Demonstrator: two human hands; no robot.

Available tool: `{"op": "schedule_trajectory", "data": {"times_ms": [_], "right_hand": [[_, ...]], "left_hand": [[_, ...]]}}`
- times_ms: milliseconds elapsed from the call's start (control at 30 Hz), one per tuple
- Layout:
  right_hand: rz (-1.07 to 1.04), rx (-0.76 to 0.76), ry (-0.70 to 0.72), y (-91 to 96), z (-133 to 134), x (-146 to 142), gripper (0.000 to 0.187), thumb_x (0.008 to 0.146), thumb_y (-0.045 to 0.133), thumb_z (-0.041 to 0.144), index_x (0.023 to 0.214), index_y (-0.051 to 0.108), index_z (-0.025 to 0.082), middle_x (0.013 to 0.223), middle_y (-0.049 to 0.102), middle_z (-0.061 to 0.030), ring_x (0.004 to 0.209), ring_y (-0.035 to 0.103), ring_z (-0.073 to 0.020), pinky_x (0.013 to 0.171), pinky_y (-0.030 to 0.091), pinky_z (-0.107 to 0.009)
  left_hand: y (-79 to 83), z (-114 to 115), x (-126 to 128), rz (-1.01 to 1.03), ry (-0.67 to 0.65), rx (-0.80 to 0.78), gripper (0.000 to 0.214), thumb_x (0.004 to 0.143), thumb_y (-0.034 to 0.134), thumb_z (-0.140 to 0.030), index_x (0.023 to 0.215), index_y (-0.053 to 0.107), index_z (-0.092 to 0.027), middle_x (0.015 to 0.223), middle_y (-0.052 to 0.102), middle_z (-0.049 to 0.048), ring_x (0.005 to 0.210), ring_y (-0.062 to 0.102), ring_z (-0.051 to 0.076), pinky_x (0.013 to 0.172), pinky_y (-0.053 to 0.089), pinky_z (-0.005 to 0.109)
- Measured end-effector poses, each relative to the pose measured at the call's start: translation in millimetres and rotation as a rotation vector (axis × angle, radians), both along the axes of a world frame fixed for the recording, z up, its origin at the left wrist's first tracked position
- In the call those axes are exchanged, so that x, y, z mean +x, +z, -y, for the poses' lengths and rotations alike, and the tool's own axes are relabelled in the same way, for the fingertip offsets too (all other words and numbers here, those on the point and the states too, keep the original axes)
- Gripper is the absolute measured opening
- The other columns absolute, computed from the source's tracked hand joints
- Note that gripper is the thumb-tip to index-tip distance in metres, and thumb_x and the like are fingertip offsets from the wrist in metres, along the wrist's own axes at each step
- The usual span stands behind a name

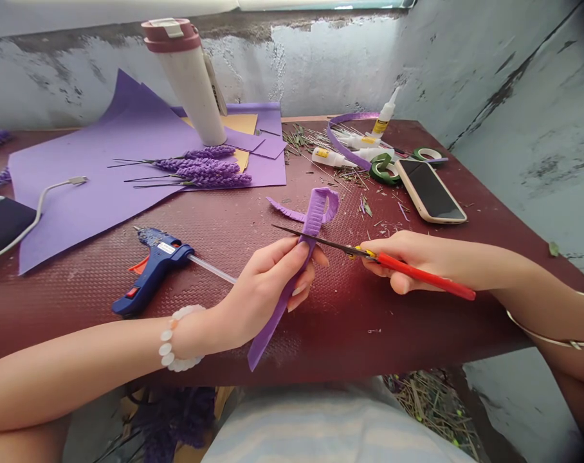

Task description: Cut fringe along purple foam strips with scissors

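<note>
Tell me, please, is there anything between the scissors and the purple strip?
Nothing visible. The blades of the scissors, held in the right hand, cross the strip; the left hand pinches it just below them.

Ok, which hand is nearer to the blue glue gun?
Left. The left hand, pinching the purple strip, is to the picture's right of the glue gun; the right hand, holding the scissors, is farther right.
</note>
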State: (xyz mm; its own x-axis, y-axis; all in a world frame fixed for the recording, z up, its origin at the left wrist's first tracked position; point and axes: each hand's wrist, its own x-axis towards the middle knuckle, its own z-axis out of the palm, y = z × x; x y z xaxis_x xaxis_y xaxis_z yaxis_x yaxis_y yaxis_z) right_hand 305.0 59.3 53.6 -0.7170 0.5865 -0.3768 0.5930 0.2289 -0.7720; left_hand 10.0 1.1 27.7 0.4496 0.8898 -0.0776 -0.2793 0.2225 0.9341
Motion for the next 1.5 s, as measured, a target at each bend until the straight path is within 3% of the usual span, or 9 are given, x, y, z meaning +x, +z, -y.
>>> {"op": "schedule_trajectory", "data": {"times_ms": [167, 333, 600, 867, 1067, 1233, 1400, 1500], "right_hand": [[0.091, -0.020, -0.013, 7.4, 6.7, -2.3, 0.037, 0.090, 0.087, 0.047, 0.092, 0.054, 0.031, 0.082, 0.063, 0.0054, 0.071, 0.051, -0.0209, 0.064, 0.040, -0.037], [0.184, -0.010, -0.066, 15.6, 13.0, -12.7, 0.050, 0.077, 0.095, 0.051, 0.091, 0.051, 0.032, 0.079, 0.065, 0.0065, 0.071, 0.055, -0.0229, 0.062, 0.040, -0.039], [0.062, -0.169, -0.070, 12.4, 14.1, -12.5, 0.039, 0.088, 0.083, 0.047, 0.086, 0.046, 0.034, 0.060, 0.054, 0.0115, 0.063, 0.052, -0.0212, 0.060, 0.029, -0.038], [0.044, -0.153, -0.074, 11.5, 16.2, -12.3, 0.030, 0.094, 0.078, 0.044, 0.086, 0.051, 0.034, 0.059, 0.051, 0.0105, 0.053, 0.038, -0.0180, 0.052, 0.029, -0.036], [0.078, -0.079, -0.081, 13.9, 16.4, -15.3, 0.035, 0.088, 0.081, 0.052, 0.082, 0.052, 0.034, 0.064, 0.058, 0.0072, 0.058, 0.043, -0.0209, 0.056, 0.036, -0.038], [0.095, -0.013, -0.049, 12.6, 14.8, -14.5, 0.044, 0.094, 0.082, 0.063, 0.085, 0.049, 0.035, 0.064, 0.054, 0.0070, 0.059, 0.044, -0.0229, 0.057, 0.036, -0.041], [0.207, 0.124, -0.086, 15.1, 13.8, -14.2, 0.060, 0.076, 0.098, 0.068, 0.094, 0.052, 0.035, 0.081, 0.068, 0.0037, 0.073, 0.064, -0.0305, 0.066, 0.047, -0.042], [0.245, 0.205, -0.129, 15.1, 14.4, -13.7, 0.064, 0.072, 0.099, 0.070, 0.102, 0.055, 0.035, 0.086, 0.071, 0.0026, 0.078, 0.069, -0.0341, 0.073, 0.051, -0.044]], "left_hand": [[2.0, 1.1, -0.6, -0.027, -0.054, -0.026, 0.052, 0.104, 0.094, -0.066, 0.095, 0.074, -0.019, 0.063, 0.047, -0.0094, 0.051, 0.036, 0.008, 0.050, 0.032, 0.025], [3.9, 1.8, -0.4, -0.036, -0.083, -0.042, 0.057, 0.101, 0.096, -0.071, 0.095, 0.074, -0.019, 0.062, 0.046, -0.0099, 0.051, 0.034, 0.007, 0.049, 0.029, 0.024], [2.1, 1.2, -0.3, 0.005, -0.073, -0.047, 0.050, 0.105, 0.095, -0.063, 0.095, 0.075, -0.018, 0.064, 0.047, -0.0096, 0.051, 0.035, 0.007, 0.049, 0.032, 0.023], [0.0, 0.4, 0.2, 0.043, -0.073, -0.045, 0.045, 0.108, 0.093, -0.058, 0.097, 0.076, -0.018, 0.064, 0.050, -0.0088, 0.051, 0.039, 0.008, 0.051, 0.036, 0.023], [0.7, -0.6, 0.5, 0.039, -0.066, -0.058, 0.044, 0.109, 0.092, -0.055, 0.095, 0.076, -0.018, 0.064, 0.050, -0.0088, 0.051, 0.039, 0.007, 0.051, 0.036, 0.022], [-0.7, 0.3, -0.1, 0.053, -0.071, -0.028, 0.040, 0.114, 0.087, -0.052, 0.098, 0.075, -0.017, 0.066, 0.050, -0.0086, 0.052, 0.039, 0.007, 0.052, 0.036, 0.021], [-2.6, -0.5, 1.7, 0.057, -0.010, 0.042, 0.039, 0.112, 0.088, -0.050, 0.095, 0.074, -0.018, 0.067, 0.046, -0.0090, 0.056, 0.036, 0.008, 0.052, 0.035, 0.021], [-3.1, -2.8, 3.7, 0.037, 0.090, 0.074, 0.038, 0.107, 0.093, -0.046, 0.091, 0.071, -0.019, 0.069, 0.047, -0.0087, 0.057, 0.039, 0.008, 0.052, 0.036, 0.021]]}}
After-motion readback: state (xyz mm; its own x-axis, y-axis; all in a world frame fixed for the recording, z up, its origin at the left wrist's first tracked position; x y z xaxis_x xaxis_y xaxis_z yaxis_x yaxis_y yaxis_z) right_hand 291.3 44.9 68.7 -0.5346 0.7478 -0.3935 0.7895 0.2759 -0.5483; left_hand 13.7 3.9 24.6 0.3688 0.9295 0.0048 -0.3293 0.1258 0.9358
